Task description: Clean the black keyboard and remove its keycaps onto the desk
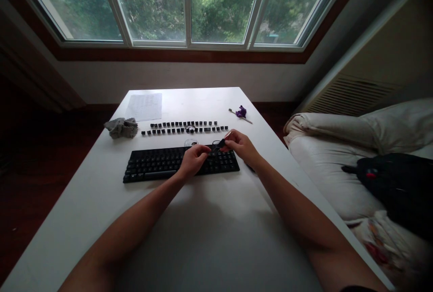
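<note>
A black keyboard (155, 163) lies across the middle of the white table (203, 238). My left hand (193, 159) rests over its right half with the fingers curled and pinched together near the keys. My right hand (241, 145) hovers just above the keyboard's right end, closed on a small dark tool (221, 142) with a thin wire loop. Behind the keyboard, two rows of loose black keycaps (184, 127) are laid out on the table.
A crumpled grey cloth (122, 127) lies at the left, a sheet of paper (145, 106) behind it. A small purple brush (241, 112) sits at the back right. A small clear round dish (190, 142) stands behind the keyboard. A bed with a black bag (399, 184) is at the right.
</note>
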Available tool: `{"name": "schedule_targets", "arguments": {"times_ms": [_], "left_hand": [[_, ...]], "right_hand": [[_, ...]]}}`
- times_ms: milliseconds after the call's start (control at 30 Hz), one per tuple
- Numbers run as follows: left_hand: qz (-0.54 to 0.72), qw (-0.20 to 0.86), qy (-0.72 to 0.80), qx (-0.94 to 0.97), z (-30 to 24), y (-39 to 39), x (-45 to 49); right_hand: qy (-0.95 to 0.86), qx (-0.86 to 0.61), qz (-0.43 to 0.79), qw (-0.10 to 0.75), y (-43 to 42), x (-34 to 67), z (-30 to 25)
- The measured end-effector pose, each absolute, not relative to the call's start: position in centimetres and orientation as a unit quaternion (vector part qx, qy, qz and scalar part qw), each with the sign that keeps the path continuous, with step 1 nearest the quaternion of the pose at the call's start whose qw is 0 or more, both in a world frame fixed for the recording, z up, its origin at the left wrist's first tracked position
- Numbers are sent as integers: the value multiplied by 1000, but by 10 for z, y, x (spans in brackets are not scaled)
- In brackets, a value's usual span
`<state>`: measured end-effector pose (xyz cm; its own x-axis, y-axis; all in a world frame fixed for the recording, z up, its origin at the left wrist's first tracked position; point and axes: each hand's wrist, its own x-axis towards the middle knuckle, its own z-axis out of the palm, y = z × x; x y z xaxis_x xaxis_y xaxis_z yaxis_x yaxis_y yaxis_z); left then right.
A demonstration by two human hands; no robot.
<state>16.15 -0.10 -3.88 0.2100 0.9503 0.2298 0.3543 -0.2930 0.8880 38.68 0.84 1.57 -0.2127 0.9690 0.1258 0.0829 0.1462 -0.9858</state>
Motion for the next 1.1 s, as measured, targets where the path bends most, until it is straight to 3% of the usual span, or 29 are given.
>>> {"name": "schedule_targets", "arguments": {"times_ms": [333, 500, 700, 933, 1100], "left_hand": [[238, 120, 419, 868, -24, -26, 179], [207, 86, 434, 872, -25, -27, 184], [253, 133, 411, 866, -24, -30, 183], [401, 348, 431, 729, -28, -17, 177], [454, 430, 420, 658, -27, -10, 172]], "right_hand": [[-568, -490, 431, 501, 17, 394, 16], [-566, -491, 439, 496, 18, 393, 13], [-555, -490, 448, 502, 16, 393, 16], [-538, -487, 488, 485, 11, 391, 20], [-585, -460, 504, 439, 10, 387, 14]]}}
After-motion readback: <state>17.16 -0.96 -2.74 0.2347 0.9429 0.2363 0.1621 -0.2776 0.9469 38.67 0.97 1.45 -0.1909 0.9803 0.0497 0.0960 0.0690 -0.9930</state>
